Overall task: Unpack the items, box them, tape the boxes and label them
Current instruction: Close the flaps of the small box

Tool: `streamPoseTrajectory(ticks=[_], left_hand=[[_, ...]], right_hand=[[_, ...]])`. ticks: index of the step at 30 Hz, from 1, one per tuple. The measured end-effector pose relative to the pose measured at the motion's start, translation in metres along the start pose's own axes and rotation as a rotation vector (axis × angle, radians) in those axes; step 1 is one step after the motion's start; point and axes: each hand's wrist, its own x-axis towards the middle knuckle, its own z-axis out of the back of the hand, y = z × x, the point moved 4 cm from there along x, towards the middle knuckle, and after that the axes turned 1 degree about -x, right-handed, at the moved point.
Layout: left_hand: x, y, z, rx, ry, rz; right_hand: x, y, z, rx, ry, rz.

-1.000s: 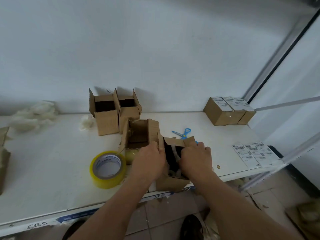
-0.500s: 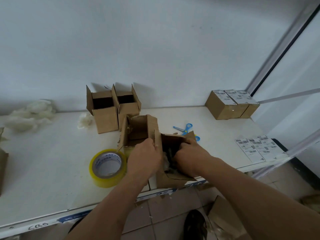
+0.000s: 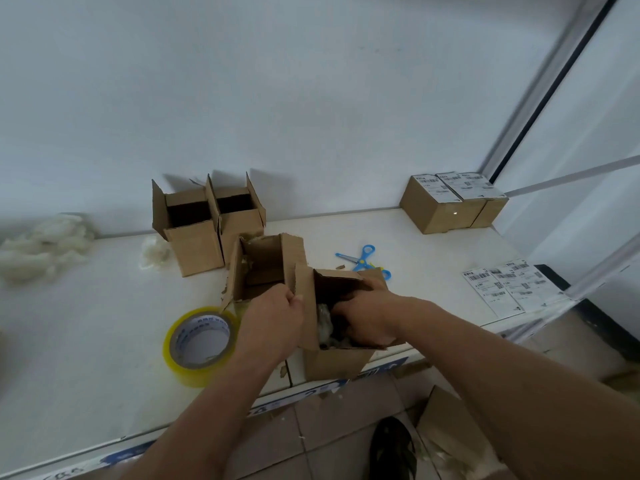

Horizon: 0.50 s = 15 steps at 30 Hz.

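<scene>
At the near edge of the white table (image 3: 86, 341), the person is working on an open cardboard box (image 3: 337, 363) that is sitting partly over the rim. The left hand (image 3: 273, 323) is pinching the box's left flap (image 3: 304, 306) between thumb and curled fingers, probably to hold it upright and keep the mouth clear. The right hand (image 3: 367, 318) is reaching down inside, fingers curled over a pale wrapped item (image 3: 325, 323); whether they are gripping it or only pressing it in I cannot tell, since the fingertips are hidden by the box wall. The item is looking crumpled and translucent, like plastic padding round something dark.

Just left of the box, a yellow roll of packing tape (image 3: 201, 344) is lying flat within easy reach for sealing. Behind the hands another open box (image 3: 263, 268) is standing, touching the first. Blue scissors (image 3: 363, 261) are lying to the right, and shipping labels (image 3: 502, 285) are waiting near the right edge.

Farther back, two empty open boxes (image 3: 204, 223) are standing by the wall, white padding (image 3: 41, 244) is heaped at the far left, and labelled sealed boxes (image 3: 450, 202) are stacked in the far right corner, apparently finished.
</scene>
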Motion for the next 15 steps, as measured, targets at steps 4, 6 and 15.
streamPoseTrajectory(ticks=[4,6,15], left_hand=[[0.001,-0.003,0.000,-0.031,-0.004,0.003],[0.002,-0.004,0.000,-0.033,-0.006,-0.004],[-0.001,-0.002,0.000,0.007,-0.028,0.015]], right_hand=[[-0.003,-0.001,0.000,0.205,0.009,-0.047],[-0.006,0.000,-0.003,0.189,-0.001,-0.024],[-0.002,0.018,0.004,0.030,0.115,-0.027]])
